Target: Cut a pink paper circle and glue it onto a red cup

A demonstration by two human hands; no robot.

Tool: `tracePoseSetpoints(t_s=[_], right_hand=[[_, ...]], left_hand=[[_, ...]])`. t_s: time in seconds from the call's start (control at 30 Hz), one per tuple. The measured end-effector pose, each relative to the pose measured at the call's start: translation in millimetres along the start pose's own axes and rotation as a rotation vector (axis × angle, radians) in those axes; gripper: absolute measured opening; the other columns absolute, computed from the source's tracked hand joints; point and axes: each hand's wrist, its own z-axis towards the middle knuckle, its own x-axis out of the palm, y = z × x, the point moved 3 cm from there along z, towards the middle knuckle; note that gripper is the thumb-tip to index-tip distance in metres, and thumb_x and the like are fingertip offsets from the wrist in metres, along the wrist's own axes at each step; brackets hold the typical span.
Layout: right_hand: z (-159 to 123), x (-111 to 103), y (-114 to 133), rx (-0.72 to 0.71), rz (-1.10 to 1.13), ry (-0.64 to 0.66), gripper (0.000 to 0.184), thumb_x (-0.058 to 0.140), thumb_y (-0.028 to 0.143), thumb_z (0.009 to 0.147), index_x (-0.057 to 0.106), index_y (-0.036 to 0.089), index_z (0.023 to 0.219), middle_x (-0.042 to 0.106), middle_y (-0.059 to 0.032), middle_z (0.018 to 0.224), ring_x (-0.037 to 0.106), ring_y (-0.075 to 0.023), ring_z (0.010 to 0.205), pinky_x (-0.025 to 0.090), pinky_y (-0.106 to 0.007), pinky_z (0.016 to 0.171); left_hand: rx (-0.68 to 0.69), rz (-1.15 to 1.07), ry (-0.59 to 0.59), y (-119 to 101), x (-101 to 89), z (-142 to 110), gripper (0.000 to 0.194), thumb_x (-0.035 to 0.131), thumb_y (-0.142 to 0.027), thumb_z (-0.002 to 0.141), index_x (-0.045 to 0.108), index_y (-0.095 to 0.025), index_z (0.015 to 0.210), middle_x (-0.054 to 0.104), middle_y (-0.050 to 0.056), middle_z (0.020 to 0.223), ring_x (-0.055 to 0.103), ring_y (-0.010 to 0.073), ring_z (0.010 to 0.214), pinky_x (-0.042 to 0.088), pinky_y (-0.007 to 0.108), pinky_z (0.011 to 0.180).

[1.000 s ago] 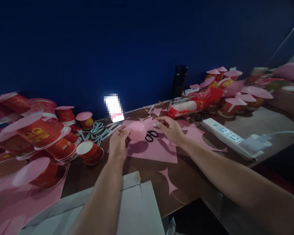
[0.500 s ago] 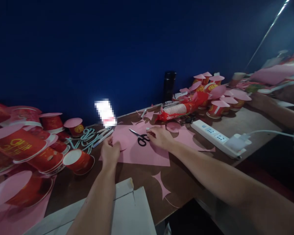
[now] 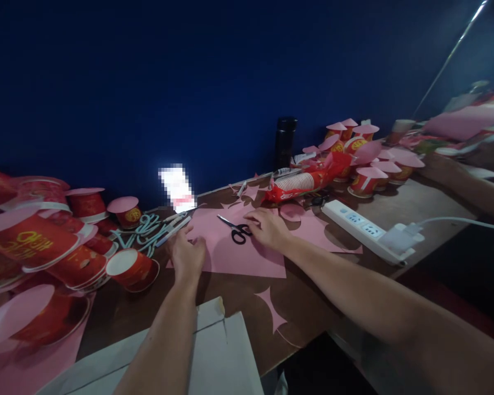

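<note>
A pink paper sheet (image 3: 247,255) lies on the brown table (image 3: 313,291) in front of me. Black-handled scissors (image 3: 235,229) rest on it. My left hand (image 3: 186,255) lies on the sheet's left edge with its fingers curled down; I cannot see anything in it. My right hand (image 3: 267,226) rests on the sheet just right of the scissors' handles, fingers bent and touching or almost touching them. A pink paper circle (image 3: 292,212) lies to its right.
Red paper cups with pink lids (image 3: 41,241) are heaped on the left and more stand at the back right (image 3: 366,181). A sleeve of cups (image 3: 300,184), a white power strip (image 3: 366,229), a black flask (image 3: 285,141), pens (image 3: 170,227), a white box (image 3: 214,351) and pink scraps (image 3: 271,310) surround the sheet.
A second ago my left hand held a pink paper circle above the sheet; it is no longer in that hand. Both hands have come down onto the sheet, the right one beside the scissors.
</note>
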Motion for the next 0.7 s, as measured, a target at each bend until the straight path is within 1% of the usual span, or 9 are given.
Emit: tracePoseSetpoints(t_s=[0.07,0.13,0.23,0.33,0.4,0.47,0.57,0.63,0.7], right_hand=[[5,-6,-11,0.073,-0.012,-0.065,0.024,0.048,0.023,0.086,0.064,0.02,0.103,0.065,-0.0055,0.104,0.057,-0.0183,0.098,0.043,-0.029,0.086],[8,-12,-21,0.144,-0.024,-0.099,0.026,0.046,0.021,0.086,0.063,0.021,0.106,0.063,-0.0054,0.108,0.057,-0.0181,0.097,0.043,-0.029,0.085],[10,-13,-26,0.187,-0.122,-0.053,0.026,0.048,0.025,0.086,0.063,0.022,0.107,0.064,-0.0071,0.107,0.056,-0.0218,0.098,0.042,-0.033,0.085],[9,-7,-24,0.189,-0.274,0.026,0.03,0.054,0.036,0.084,0.063,0.021,0.108,0.064,-0.0109,0.105,0.054,-0.0272,0.099,0.039,-0.038,0.085],[8,-3,-21,0.189,-0.36,0.058,0.03,0.055,0.04,0.084,0.064,0.022,0.106,0.064,-0.0119,0.104,0.053,-0.0282,0.098,0.038,-0.038,0.083],[9,1,-20,0.187,-0.421,0.066,0.027,0.053,0.038,0.086,0.063,0.023,0.106,0.063,-0.0123,0.105,0.053,-0.0277,0.098,0.038,-0.037,0.082],[9,2,-20,0.212,-0.424,0.07,0.031,0.051,0.037,0.087,0.059,0.021,0.112,0.062,-0.0137,0.105,0.054,-0.0273,0.097,0.038,-0.036,0.081],[8,0,-20,0.254,-0.376,0.058,0.035,0.05,0.039,0.087,0.054,0.019,0.117,0.062,-0.0141,0.104,0.057,-0.0269,0.094,0.039,-0.035,0.078],[6,-3,-19,0.272,-0.324,0.034,0.037,0.048,0.041,0.088,0.051,0.019,0.118,0.062,-0.0137,0.103,0.058,-0.0261,0.091,0.039,-0.034,0.075]], left_hand=[[-0.036,0.01,-0.02,-2,-1.1,-1,0.038,0.055,-0.023,0.069,0.06,-0.016,0.106,0.059,0.014,0.109,0.049,0.0288,0.114,0.036,0.046,0.098],[-0.043,0.018,-0.031,-4,-1.7,-2,0.037,0.055,-0.024,0.07,0.061,-0.016,0.105,0.059,0.014,0.108,0.048,0.0289,0.115,0.036,0.046,0.098],[-0.013,0.036,-0.057,-6,-2.3,-3,0.035,0.055,-0.023,0.07,0.062,-0.016,0.103,0.059,0.014,0.108,0.045,0.0291,0.118,0.032,0.046,0.101],[-0.005,0.037,-0.062,-4,-1.5,-3,0.035,0.054,-0.023,0.07,0.062,-0.016,0.103,0.058,0.014,0.109,0.045,0.0288,0.117,0.032,0.045,0.102],[0.008,0.042,-0.064,-4,-0.9,-3,0.034,0.054,-0.022,0.071,0.061,-0.015,0.103,0.058,0.014,0.108,0.046,0.0284,0.116,0.033,0.045,0.102],[0.064,0.067,-0.094,-6,-1.8,-5,0.033,0.054,-0.021,0.071,0.061,-0.015,0.103,0.059,0.014,0.107,0.046,0.0282,0.115,0.031,0.045,0.102],[0.237,0.102,-0.186,-20,-8.5,-12,0.034,0.053,-0.018,0.073,0.058,-0.015,0.107,0.057,0.014,0.112,0.043,0.0276,0.119,0.026,0.047,0.105],[0.359,0.107,-0.231,-34,-17.7,-17,0.037,0.051,-0.017,0.076,0.055,-0.016,0.112,0.052,0.014,0.121,0.039,0.0268,0.123,0.024,0.047,0.106],[0.4,0.115,-0.276,-46,-32.2,-19,0.041,0.05,-0.015,0.076,0.052,-0.016,0.117,0.047,0.015,0.127,0.036,0.0282,0.125,0.022,0.049,0.106]])
